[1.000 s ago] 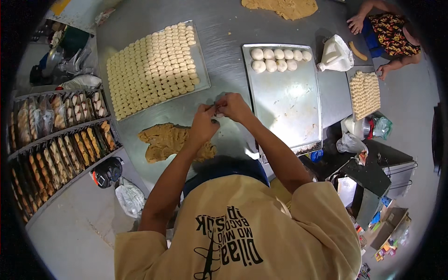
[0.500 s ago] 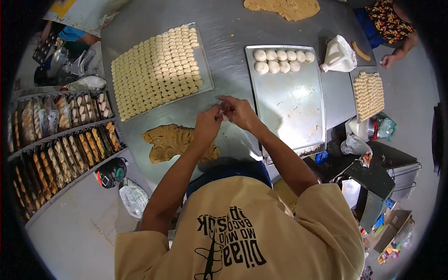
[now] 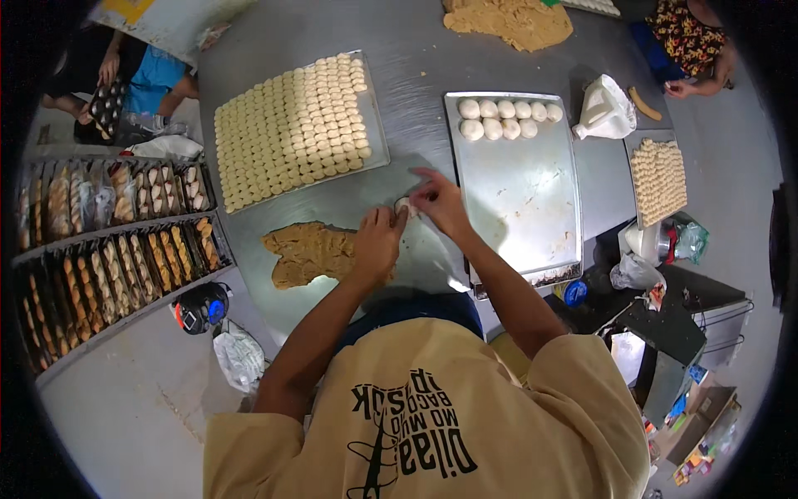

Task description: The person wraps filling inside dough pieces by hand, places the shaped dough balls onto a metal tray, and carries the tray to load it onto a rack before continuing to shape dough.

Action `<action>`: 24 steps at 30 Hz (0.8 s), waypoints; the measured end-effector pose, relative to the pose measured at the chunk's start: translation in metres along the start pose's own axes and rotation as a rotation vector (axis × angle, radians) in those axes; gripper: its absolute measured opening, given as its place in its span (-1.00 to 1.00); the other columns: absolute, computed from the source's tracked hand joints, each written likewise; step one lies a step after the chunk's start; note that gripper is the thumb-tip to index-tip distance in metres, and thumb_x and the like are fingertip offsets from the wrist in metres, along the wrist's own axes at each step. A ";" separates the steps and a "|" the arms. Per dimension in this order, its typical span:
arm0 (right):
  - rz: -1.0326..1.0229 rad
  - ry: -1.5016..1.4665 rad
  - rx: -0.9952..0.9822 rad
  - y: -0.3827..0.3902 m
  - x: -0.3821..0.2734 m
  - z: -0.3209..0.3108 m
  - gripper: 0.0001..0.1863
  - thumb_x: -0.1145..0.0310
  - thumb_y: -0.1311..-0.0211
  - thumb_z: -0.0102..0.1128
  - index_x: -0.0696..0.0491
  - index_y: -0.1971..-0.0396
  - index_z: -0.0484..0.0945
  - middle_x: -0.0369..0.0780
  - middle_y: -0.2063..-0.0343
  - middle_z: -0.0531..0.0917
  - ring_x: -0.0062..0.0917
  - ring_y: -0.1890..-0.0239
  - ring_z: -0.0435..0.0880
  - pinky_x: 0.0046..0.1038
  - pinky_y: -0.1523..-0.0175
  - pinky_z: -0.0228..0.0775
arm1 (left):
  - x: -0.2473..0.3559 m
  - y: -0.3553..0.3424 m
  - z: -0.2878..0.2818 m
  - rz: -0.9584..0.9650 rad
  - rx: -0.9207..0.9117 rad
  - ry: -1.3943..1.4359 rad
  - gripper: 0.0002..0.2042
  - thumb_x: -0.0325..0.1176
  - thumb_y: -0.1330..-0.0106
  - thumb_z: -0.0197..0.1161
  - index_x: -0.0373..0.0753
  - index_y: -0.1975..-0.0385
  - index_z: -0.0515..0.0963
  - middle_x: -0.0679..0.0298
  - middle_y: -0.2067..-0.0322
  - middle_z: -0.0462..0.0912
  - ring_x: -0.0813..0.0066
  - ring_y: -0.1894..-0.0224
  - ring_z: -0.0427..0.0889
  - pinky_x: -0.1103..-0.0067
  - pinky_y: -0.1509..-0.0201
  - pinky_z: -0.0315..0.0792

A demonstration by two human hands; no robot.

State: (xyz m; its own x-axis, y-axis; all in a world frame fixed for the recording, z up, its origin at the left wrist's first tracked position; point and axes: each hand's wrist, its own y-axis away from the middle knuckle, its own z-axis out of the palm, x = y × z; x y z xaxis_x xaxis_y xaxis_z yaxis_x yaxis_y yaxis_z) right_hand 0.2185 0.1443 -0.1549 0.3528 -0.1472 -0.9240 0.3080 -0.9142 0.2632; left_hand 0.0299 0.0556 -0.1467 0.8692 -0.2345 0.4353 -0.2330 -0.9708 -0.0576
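White dough piece (image 3: 407, 205): pinched between left hand (image 3: 376, 241) and right hand (image 3: 441, 205), its long axis too small to tell. Brown mass (image 3: 309, 254): lengthwise left to right.

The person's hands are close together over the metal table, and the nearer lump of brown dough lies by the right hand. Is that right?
Not quite: in the head view, the nearer lump of brown dough lies by the left hand, not the right hand. The hands are indeed close together over the metal table.
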 end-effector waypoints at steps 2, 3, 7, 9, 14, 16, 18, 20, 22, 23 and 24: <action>0.041 -0.021 0.071 -0.012 -0.003 0.000 -0.47 0.53 -0.27 0.42 0.08 -0.27 0.66 -0.08 0.19 0.82 -0.26 0.01 0.77 -0.27 -0.13 0.62 | 0.006 0.000 -0.013 0.000 -0.026 -0.006 -0.54 -0.61 -0.26 0.24 -0.16 -0.17 0.77 0.08 0.06 0.63 0.03 -0.07 0.61 0.28 -0.11 0.54; -0.076 0.149 0.158 -0.023 -0.003 0.008 -0.51 0.44 -0.30 0.43 0.09 -0.24 0.68 -0.09 0.19 0.82 -0.27 -0.01 0.77 -0.26 -0.21 0.57 | 0.006 -0.001 -0.018 -0.001 -0.019 -0.006 -0.54 -0.61 -0.26 0.24 -0.16 -0.17 0.77 0.08 0.06 0.63 0.03 -0.07 0.61 0.28 -0.11 0.54; -0.345 0.744 0.320 -0.044 -0.006 0.053 -0.32 -0.02 -0.46 0.30 0.08 -0.41 0.53 -0.06 -0.26 0.65 -0.13 -0.35 0.56 0.00 -0.50 0.26 | -0.006 0.014 -0.039 -0.181 0.205 0.134 -0.57 -0.62 -0.25 0.29 -0.18 -0.12 0.77 0.06 0.05 0.62 0.00 -0.02 0.64 0.23 -0.06 0.57; -0.322 1.029 0.343 -0.044 0.003 0.064 -0.21 -0.17 -0.58 0.10 0.02 -0.59 0.31 -0.06 -0.59 0.32 0.01 -0.61 0.20 0.22 -0.59 0.02 | -0.015 0.029 -0.046 -0.215 0.251 0.175 -0.60 -0.62 -0.26 0.31 -0.19 -0.09 0.77 0.06 0.04 0.63 0.00 -0.01 0.65 0.22 -0.04 0.58; -0.247 0.899 0.387 -0.047 0.015 0.062 -0.27 -0.12 -0.66 0.01 0.06 -0.59 0.32 -0.05 -0.57 0.35 0.00 -0.66 0.19 0.25 -0.64 -0.04 | -0.068 0.077 -0.059 -0.227 0.303 0.359 -0.80 -0.55 -0.36 0.38 -0.30 0.05 0.76 0.04 0.05 0.62 0.05 0.09 0.70 0.26 0.00 0.61; -0.305 0.545 0.222 -0.038 0.016 0.041 -0.30 -0.06 -0.68 0.02 0.05 -0.59 0.31 -0.04 -0.58 0.35 0.04 -0.66 0.20 0.22 -0.65 -0.04 | -0.076 0.084 -0.061 -0.311 0.300 0.482 -0.83 -0.54 -0.38 0.38 -0.31 0.07 0.76 0.05 0.07 0.62 0.10 0.14 0.70 0.30 0.04 0.61; -0.352 0.808 0.271 -0.014 0.020 0.049 -0.41 0.07 -0.69 0.06 0.07 -0.53 0.39 -0.02 -0.55 0.42 0.07 -0.65 0.23 0.16 -0.67 -0.02 | -0.075 0.076 -0.062 -0.368 0.283 0.608 -0.86 -0.53 -0.40 0.38 -0.33 0.09 0.76 0.05 0.08 0.62 0.15 0.19 0.70 0.33 0.07 0.61; -0.481 0.955 0.121 0.008 0.043 0.055 -0.50 0.25 -0.63 0.12 0.10 -0.44 0.49 -0.03 -0.51 0.49 0.04 -0.66 0.21 0.14 -0.70 -0.05 | -0.060 0.056 -0.062 -0.315 0.242 0.559 -0.88 -0.52 -0.44 0.36 -0.34 0.11 0.75 0.09 0.11 0.63 0.24 0.26 0.69 0.42 0.12 0.61; -0.474 0.815 0.111 0.025 0.053 0.059 -0.59 0.35 -0.54 0.19 0.13 -0.29 0.63 -0.05 -0.43 0.59 0.02 -0.60 0.34 0.08 -0.67 0.10 | -0.047 0.033 -0.061 -0.254 0.231 0.571 -0.89 -0.52 -0.45 0.36 -0.34 0.12 0.75 0.11 0.11 0.63 0.26 0.27 0.69 0.44 0.13 0.61; -0.370 0.661 0.043 0.033 0.048 0.063 -0.61 0.35 -0.48 0.25 0.13 -0.22 0.67 -0.04 -0.34 0.65 0.01 -0.49 0.47 0.01 -0.59 0.25 | -0.041 0.025 -0.060 -0.254 0.237 0.563 -0.90 -0.52 -0.46 0.35 -0.35 0.13 0.75 0.13 0.12 0.63 0.29 0.29 0.68 0.46 0.14 0.61; -0.262 0.504 -0.021 0.042 0.042 0.059 -0.64 0.36 -0.42 0.31 0.13 -0.15 0.71 -0.03 -0.25 0.72 -0.01 -0.38 0.60 -0.06 -0.51 0.40 | -0.031 0.013 -0.059 -0.217 0.221 0.570 -0.90 -0.52 -0.46 0.35 -0.35 0.13 0.75 0.13 0.12 0.63 0.29 0.29 0.68 0.46 0.14 0.61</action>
State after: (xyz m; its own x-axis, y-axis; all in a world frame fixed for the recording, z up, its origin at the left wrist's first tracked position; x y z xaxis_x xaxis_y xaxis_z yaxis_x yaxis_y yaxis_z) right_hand 0.1944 0.0775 -0.1990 0.6387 0.2869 -0.7140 0.4580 -0.8874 0.0532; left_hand -0.0255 0.0528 -0.1081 0.5041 -0.0268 0.8632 0.0696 -0.9950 -0.0716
